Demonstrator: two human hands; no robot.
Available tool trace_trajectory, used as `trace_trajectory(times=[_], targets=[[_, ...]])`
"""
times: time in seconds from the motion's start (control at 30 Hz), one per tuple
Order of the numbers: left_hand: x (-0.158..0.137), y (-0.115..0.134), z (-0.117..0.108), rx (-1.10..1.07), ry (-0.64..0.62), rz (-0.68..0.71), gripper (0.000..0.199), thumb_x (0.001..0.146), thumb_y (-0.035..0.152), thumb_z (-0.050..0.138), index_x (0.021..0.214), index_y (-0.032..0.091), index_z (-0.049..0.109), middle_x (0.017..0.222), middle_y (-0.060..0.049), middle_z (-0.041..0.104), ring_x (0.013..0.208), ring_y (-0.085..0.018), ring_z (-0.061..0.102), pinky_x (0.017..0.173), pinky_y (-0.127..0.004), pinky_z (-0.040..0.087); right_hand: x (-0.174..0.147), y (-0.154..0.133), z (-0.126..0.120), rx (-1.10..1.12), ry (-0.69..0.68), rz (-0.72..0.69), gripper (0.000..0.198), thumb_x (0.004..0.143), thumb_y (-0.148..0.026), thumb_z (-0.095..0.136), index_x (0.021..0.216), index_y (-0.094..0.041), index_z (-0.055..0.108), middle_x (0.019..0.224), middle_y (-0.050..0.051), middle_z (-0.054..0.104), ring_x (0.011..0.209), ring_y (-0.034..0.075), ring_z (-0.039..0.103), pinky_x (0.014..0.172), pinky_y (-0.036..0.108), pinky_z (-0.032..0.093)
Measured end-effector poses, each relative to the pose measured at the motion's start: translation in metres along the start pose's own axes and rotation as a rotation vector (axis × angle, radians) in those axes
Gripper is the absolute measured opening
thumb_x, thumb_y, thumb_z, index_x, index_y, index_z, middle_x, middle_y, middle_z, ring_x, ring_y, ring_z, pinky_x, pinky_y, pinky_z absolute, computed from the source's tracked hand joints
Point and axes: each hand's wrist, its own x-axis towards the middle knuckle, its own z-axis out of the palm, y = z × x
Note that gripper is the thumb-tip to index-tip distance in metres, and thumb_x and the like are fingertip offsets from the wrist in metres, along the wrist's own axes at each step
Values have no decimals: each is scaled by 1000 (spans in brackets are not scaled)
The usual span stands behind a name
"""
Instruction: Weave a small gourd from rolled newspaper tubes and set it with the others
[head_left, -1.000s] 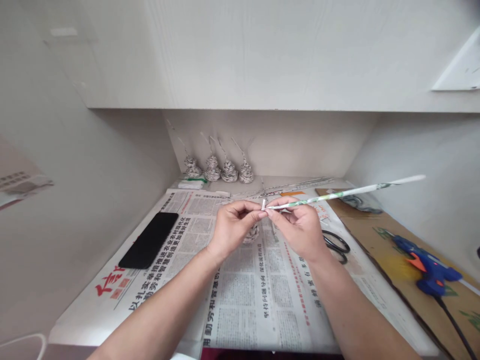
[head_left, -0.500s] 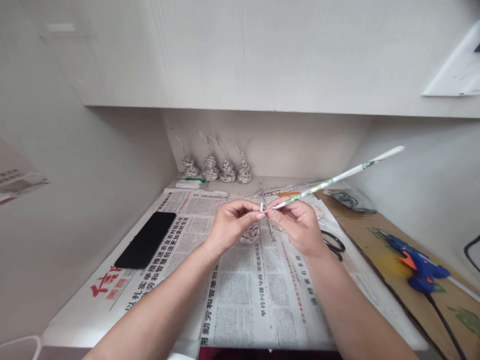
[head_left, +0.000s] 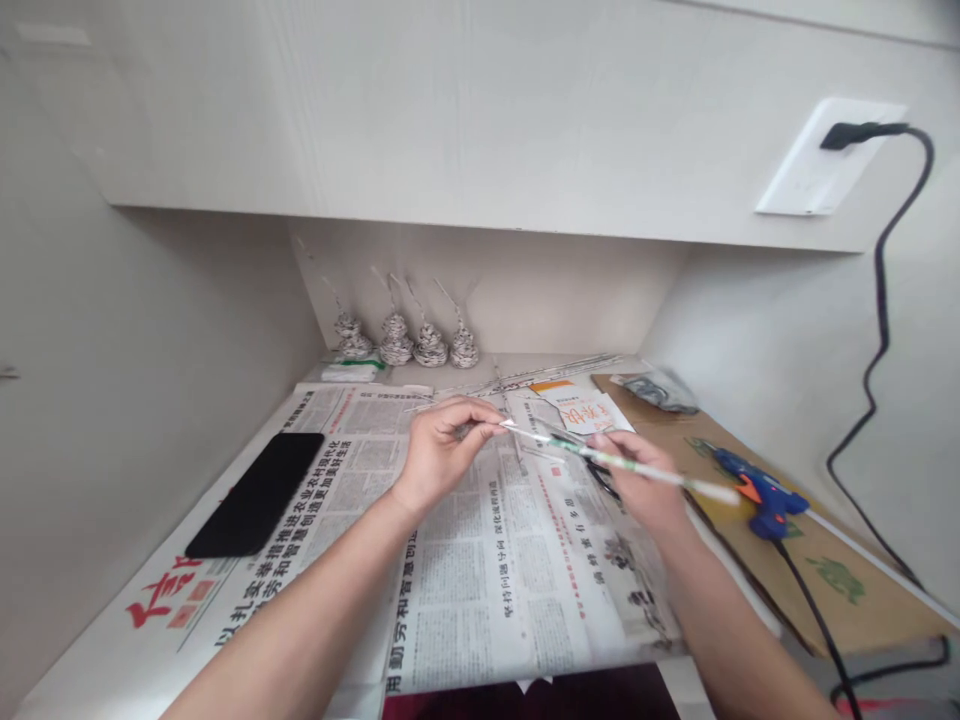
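My left hand (head_left: 451, 452) pinches one end of a white-and-green rolled paper stick (head_left: 574, 447) between thumb and fingers above the newspaper. The stick slants down to the right and passes in front of my right hand (head_left: 651, 482). That hand is low at the black-handled scissors (head_left: 602, 478) with its fingers partly curled. The stick and some blur cover its grip, so I cannot tell whether it holds the scissors. Several woven paper gourds (head_left: 430, 345) with thin stems stand at the back left.
A black phone (head_left: 259, 495) lies on the newspaper (head_left: 465, 570) at left. Thin paper sticks (head_left: 559, 372) and printed cards (head_left: 581, 407) lie behind my hands. Rightward, cardboard (head_left: 795, 580) carries a corded blue glue gun (head_left: 761, 495) and a plastic bag (head_left: 660, 390).
My right hand has let go of the stick and moved right and down to the scissors. The stick's free end has swung down. The gourd under my hands no longer shows. The view has turned right.
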Motion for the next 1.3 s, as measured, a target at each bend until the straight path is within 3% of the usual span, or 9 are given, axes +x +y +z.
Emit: trace_trajectory(times=[0.13,0.27,0.53,0.67,0.87,1.07,1.13,1.23,1.3], targets=[[-3,2,2,91,-50,124,6,82,19,67,84,20,73,83,-5,74,84,-16,68,81,-32,54,-16,24,-72,-550,248,44,39,84,-55,51,74,-20,65,65,5,64,62,21,57,58,31,39],[-7,5,6,116,-67,189,6,83,19,66,86,20,72,85,-5,74,85,-16,67,82,-31,53,-23,41,-131,-994,272,280,44,86,-57,40,73,-22,64,67,11,65,67,29,60,59,36,39],[-9,9,9,149,-45,196,4,81,21,69,82,22,73,84,-3,74,84,-18,68,81,-32,54,-27,47,-166,-996,338,488,46,81,-60,45,80,-19,66,77,13,70,80,31,65,66,36,44],[-9,10,8,123,1,144,4,79,23,71,83,22,73,84,-2,74,84,-18,69,81,-31,54,-31,50,-179,-1036,256,604,58,78,-72,41,68,-19,64,72,17,68,82,35,66,67,40,44],[-11,13,10,98,11,116,7,79,27,71,83,22,74,85,-3,74,85,-19,69,80,-34,55,-18,44,-180,-844,205,606,50,67,-66,63,50,-19,57,59,17,60,83,37,64,65,42,42],[-9,14,8,-5,46,45,9,77,28,73,81,20,74,83,-4,74,81,-18,68,77,-32,56,-29,34,-170,-530,168,652,28,71,-42,66,60,-19,57,54,8,59,52,20,57,47,32,42],[-9,15,9,-76,36,17,7,76,26,74,80,20,73,83,-4,73,79,-17,68,73,-29,57,-43,30,-162,-322,86,592,21,76,-40,62,71,-19,60,66,5,63,53,14,56,49,27,44],[-9,16,11,-178,-24,-23,7,76,23,74,80,18,73,83,-5,74,76,-16,69,69,-27,57,-65,18,-139,310,-86,525,25,68,-38,73,67,-18,59,64,2,56,48,10,45,42,23,35],[-9,18,13,-233,-73,-37,6,76,22,74,79,16,73,82,-6,74,75,-16,69,68,-26,57,-77,5,-120,455,-117,454,23,67,-35,77,71,-18,62,67,2,56,50,10,44,42,23,31]])
